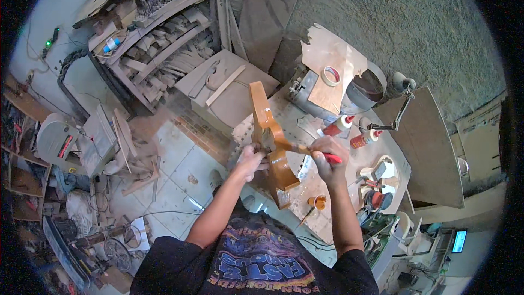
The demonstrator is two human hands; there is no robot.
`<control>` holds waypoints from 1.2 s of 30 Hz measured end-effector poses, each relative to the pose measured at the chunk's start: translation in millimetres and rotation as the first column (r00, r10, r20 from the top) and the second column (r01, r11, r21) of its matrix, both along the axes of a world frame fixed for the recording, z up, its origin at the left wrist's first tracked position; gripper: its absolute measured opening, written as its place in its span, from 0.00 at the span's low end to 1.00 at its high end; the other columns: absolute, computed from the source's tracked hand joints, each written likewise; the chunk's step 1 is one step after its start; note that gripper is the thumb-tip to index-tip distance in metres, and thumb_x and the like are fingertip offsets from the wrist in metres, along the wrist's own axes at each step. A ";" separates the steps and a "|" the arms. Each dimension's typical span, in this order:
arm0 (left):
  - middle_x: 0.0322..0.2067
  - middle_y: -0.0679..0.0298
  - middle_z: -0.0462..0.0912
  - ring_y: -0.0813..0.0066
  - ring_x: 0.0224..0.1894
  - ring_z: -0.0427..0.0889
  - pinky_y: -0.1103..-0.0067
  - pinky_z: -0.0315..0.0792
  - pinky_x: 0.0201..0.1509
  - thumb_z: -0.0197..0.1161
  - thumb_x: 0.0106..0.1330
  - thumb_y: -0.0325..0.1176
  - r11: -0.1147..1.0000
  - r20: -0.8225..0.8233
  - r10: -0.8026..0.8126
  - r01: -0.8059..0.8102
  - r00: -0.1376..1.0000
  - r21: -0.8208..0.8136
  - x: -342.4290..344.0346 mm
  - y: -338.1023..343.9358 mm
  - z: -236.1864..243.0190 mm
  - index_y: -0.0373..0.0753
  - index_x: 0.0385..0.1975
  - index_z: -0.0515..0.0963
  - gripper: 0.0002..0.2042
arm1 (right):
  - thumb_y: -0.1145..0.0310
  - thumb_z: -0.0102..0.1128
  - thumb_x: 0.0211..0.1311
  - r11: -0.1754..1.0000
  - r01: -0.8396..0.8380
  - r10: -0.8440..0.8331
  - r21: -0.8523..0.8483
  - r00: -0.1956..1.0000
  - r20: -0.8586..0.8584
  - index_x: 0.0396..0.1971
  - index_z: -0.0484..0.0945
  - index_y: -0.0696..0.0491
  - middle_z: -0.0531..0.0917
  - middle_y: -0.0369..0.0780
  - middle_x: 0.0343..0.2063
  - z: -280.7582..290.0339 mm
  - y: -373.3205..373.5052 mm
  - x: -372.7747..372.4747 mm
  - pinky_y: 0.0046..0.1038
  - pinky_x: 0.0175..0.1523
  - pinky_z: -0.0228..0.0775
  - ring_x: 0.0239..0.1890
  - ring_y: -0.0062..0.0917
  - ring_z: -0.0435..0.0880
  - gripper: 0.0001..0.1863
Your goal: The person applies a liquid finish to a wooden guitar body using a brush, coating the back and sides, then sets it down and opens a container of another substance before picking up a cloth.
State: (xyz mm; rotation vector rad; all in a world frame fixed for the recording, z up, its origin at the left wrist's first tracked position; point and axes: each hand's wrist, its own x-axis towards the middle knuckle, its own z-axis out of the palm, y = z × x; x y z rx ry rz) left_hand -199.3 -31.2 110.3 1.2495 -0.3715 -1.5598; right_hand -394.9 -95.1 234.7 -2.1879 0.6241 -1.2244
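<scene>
Head view: left hand [252, 159] fingers wrap the glossy brown wooden body [271, 142], standing on edge on the counter [305, 186]; right hand [326, 155] fingers pinch a red-handled brush [319, 154] against it.

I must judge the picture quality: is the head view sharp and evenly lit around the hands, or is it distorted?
Head view: daylight is fairly even; left hand and right hand on the curved wooden piece look soft; strong fisheye bends the rim, corners black.
</scene>
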 end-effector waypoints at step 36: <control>0.40 0.57 0.78 0.66 0.37 0.82 0.69 0.81 0.39 0.55 0.61 0.24 0.979 0.093 -0.198 0.202 0.976 -0.030 -25.1 16.0 -15.4 0.31 0.43 0.71 0.11 | 0.68 0.54 0.63 0.983 0.114 -0.105 0.146 0.992 -0.065 0.25 0.77 0.59 0.81 0.39 0.24 -26.6 -88.0 -5.9 0.23 0.36 0.70 0.30 0.21 0.79 0.11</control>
